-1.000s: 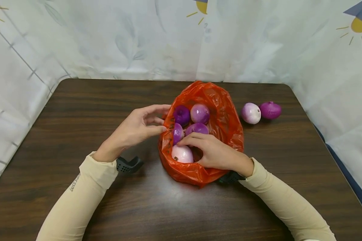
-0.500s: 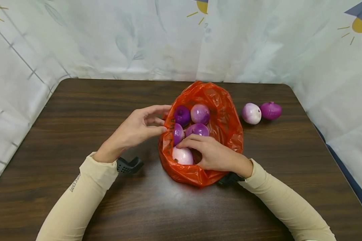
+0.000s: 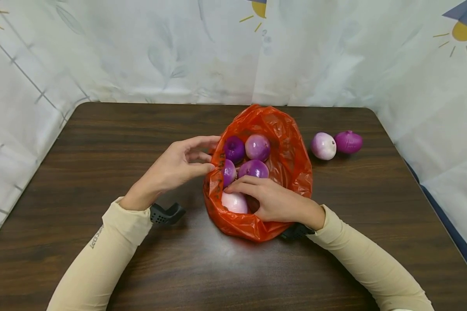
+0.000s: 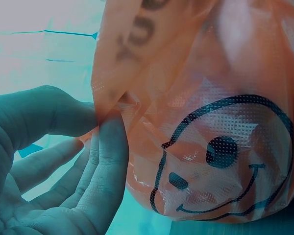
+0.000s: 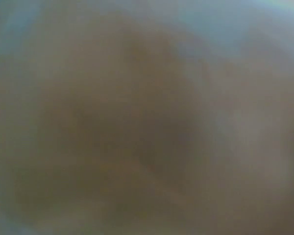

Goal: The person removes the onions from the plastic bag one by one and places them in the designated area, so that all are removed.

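An orange-red plastic bag (image 3: 293,160) stands with its mouth wide on the table, several purple onions (image 3: 258,147) inside. My left hand (image 3: 175,162) pinches the bag's left rim between thumb and fingers. The left wrist view shows that pinch on the bag (image 4: 186,73), which has a smiley face printed on its side. Reaching in over the near rim, my right hand (image 3: 274,196) has its fingers curled over a pale onion (image 3: 235,203) at the bag's near left. Its thumb is partly hidden by the rim. The right wrist view is blurred throughout.
On the dark wooden table (image 3: 140,121), right of the bag, a white-purple onion (image 3: 324,146) and a deep purple onion (image 3: 348,142) lie side by side. A pale patterned curtain (image 3: 218,52) hangs behind the table's far edge.
My right hand has shifted slightly toward me inside the bag, and the pale onion sits a little lower with it. My left hand keeps its pinch on the rim.
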